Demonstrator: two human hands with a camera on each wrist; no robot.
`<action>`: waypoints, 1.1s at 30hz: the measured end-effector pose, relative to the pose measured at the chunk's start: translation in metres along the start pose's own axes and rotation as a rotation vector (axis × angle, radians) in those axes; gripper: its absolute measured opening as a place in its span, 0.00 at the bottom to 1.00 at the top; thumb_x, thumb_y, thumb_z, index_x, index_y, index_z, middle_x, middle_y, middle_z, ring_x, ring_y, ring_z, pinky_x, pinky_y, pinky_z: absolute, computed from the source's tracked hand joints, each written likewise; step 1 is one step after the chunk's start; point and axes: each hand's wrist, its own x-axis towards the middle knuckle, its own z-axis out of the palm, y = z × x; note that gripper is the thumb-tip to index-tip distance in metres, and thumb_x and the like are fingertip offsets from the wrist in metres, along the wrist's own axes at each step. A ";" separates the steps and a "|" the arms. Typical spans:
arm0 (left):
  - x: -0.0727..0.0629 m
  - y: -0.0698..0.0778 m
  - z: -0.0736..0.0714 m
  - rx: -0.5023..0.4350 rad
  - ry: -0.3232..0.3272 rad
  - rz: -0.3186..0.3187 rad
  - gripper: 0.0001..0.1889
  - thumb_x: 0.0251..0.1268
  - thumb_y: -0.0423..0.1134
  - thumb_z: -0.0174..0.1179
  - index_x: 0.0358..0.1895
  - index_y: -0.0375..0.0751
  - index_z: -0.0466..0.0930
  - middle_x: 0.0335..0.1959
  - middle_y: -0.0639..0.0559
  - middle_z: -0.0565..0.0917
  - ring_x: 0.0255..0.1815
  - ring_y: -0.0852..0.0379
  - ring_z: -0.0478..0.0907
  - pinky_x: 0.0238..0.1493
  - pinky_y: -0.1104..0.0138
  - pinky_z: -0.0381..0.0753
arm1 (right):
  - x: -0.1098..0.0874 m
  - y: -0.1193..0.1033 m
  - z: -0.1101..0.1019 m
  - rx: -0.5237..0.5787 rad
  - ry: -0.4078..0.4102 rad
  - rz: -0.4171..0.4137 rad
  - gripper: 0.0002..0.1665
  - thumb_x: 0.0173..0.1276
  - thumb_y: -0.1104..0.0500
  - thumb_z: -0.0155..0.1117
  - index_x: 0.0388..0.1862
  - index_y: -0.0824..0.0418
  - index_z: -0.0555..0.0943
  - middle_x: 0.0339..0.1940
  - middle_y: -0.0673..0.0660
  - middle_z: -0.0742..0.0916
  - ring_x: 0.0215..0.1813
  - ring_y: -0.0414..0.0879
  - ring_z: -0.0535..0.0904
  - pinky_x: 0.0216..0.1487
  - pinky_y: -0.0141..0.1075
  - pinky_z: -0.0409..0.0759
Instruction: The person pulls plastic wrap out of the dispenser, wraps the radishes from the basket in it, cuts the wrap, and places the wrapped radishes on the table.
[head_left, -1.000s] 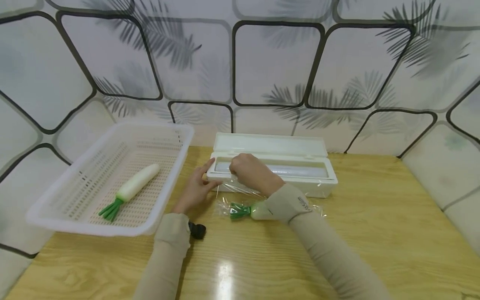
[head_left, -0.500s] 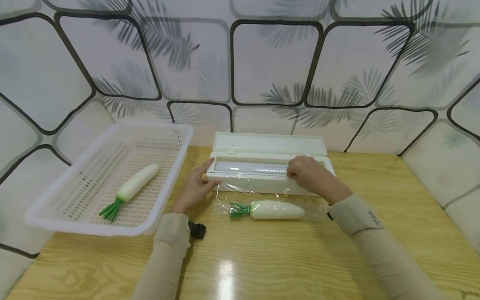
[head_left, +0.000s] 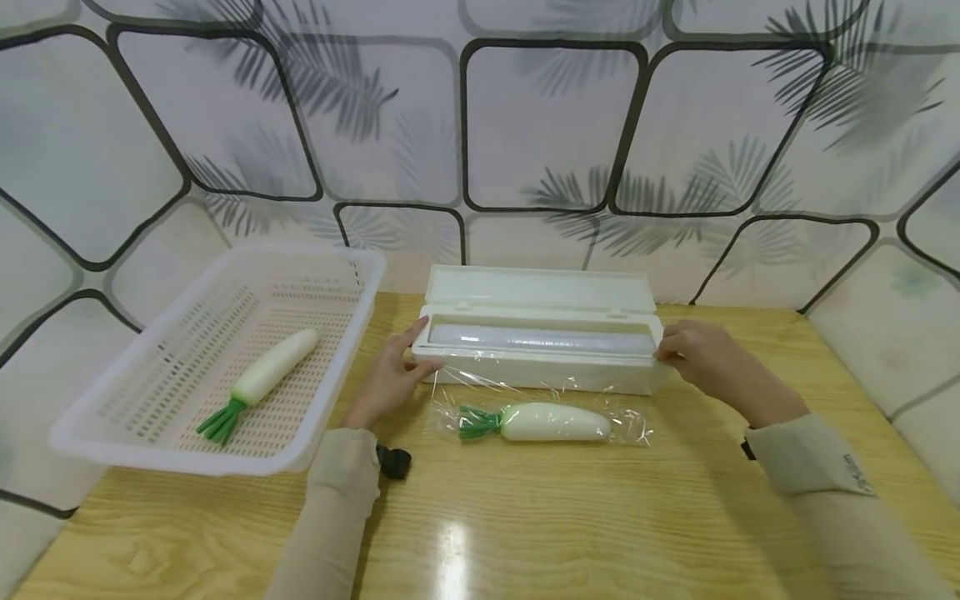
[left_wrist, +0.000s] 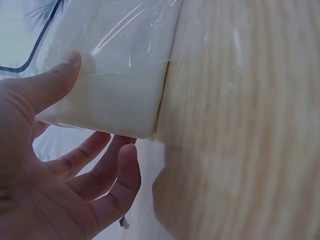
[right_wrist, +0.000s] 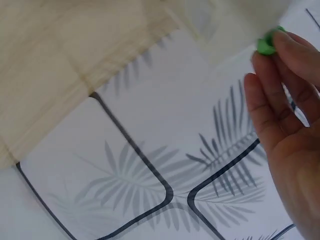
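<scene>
A white cling film dispenser stands on the table with its lid raised and a film roll inside. My left hand grips its left end; in the left wrist view the thumb presses the film-covered front and other fingers touch the end. At the right end, my right hand pinches a small green slide cutter between thumb and fingers, seen in the right wrist view. Clear film hangs down the dispenser's front and lies around a white radish with green stems.
A white perforated basket stands to the left, holding another white radish. Behind the wooden table hangs a patterned cloth. A black strap piece shows at my left cuff.
My right hand has slid rightward along the dispenser's front edge, from near its left end to its right end. The wrapped radish is uncovered from behind my arm. My left hand stays put.
</scene>
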 end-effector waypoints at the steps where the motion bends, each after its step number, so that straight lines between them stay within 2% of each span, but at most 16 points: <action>1: 0.000 0.000 0.000 -0.002 0.000 0.003 0.40 0.71 0.36 0.64 0.81 0.42 0.54 0.65 0.26 0.66 0.53 0.32 0.81 0.48 0.54 0.84 | -0.002 0.001 0.000 -0.003 0.009 -0.005 0.12 0.50 0.79 0.75 0.23 0.65 0.87 0.25 0.53 0.83 0.27 0.48 0.78 0.27 0.43 0.79; 8: 0.000 0.002 -0.001 0.005 -0.004 0.001 0.40 0.71 0.37 0.65 0.81 0.42 0.54 0.63 0.27 0.68 0.51 0.35 0.81 0.44 0.57 0.84 | -0.007 0.007 0.004 0.008 0.096 -0.027 0.14 0.45 0.79 0.78 0.23 0.63 0.87 0.27 0.55 0.86 0.31 0.55 0.83 0.30 0.48 0.82; 14: -0.001 0.006 -0.004 -0.010 -0.060 -0.003 0.41 0.73 0.37 0.63 0.82 0.39 0.49 0.65 0.25 0.65 0.54 0.34 0.78 0.55 0.50 0.80 | -0.010 0.006 0.010 0.002 0.167 -0.053 0.15 0.42 0.80 0.79 0.25 0.64 0.86 0.29 0.56 0.86 0.33 0.55 0.83 0.31 0.48 0.83; 18: -0.005 0.013 -0.013 0.007 -0.118 -0.010 0.41 0.72 0.38 0.63 0.81 0.36 0.49 0.70 0.23 0.60 0.64 0.27 0.69 0.61 0.41 0.74 | -0.012 0.002 0.012 0.007 0.202 -0.054 0.16 0.43 0.78 0.80 0.28 0.65 0.85 0.32 0.58 0.86 0.36 0.56 0.83 0.33 0.51 0.82; 22: -0.011 0.022 -0.023 -0.001 -0.152 -0.057 0.41 0.71 0.39 0.63 0.80 0.36 0.51 0.75 0.24 0.53 0.74 0.26 0.55 0.67 0.34 0.62 | -0.011 -0.002 0.015 0.011 0.261 -0.074 0.19 0.42 0.79 0.80 0.33 0.68 0.85 0.37 0.62 0.85 0.41 0.60 0.82 0.37 0.53 0.82; 25: -0.014 0.026 -0.026 -0.044 -0.119 -0.054 0.36 0.73 0.38 0.60 0.79 0.35 0.54 0.76 0.26 0.51 0.76 0.28 0.49 0.71 0.33 0.54 | -0.008 -0.004 0.018 0.002 0.292 -0.077 0.19 0.42 0.79 0.80 0.34 0.68 0.85 0.40 0.64 0.85 0.43 0.61 0.81 0.39 0.53 0.82; 27: -0.014 0.027 -0.025 -0.072 -0.069 -0.039 0.31 0.76 0.37 0.57 0.76 0.33 0.59 0.77 0.27 0.52 0.77 0.29 0.48 0.72 0.35 0.50 | -0.007 -0.006 0.020 -0.007 0.292 -0.056 0.18 0.44 0.78 0.80 0.34 0.68 0.86 0.41 0.65 0.85 0.44 0.61 0.80 0.40 0.54 0.81; 33: -0.011 0.033 -0.011 -0.027 0.103 0.025 0.18 0.74 0.35 0.58 0.62 0.29 0.76 0.67 0.29 0.67 0.71 0.32 0.61 0.70 0.39 0.60 | -0.006 -0.009 0.023 -0.025 0.263 0.010 0.13 0.47 0.74 0.80 0.31 0.67 0.86 0.41 0.65 0.85 0.44 0.62 0.78 0.41 0.56 0.78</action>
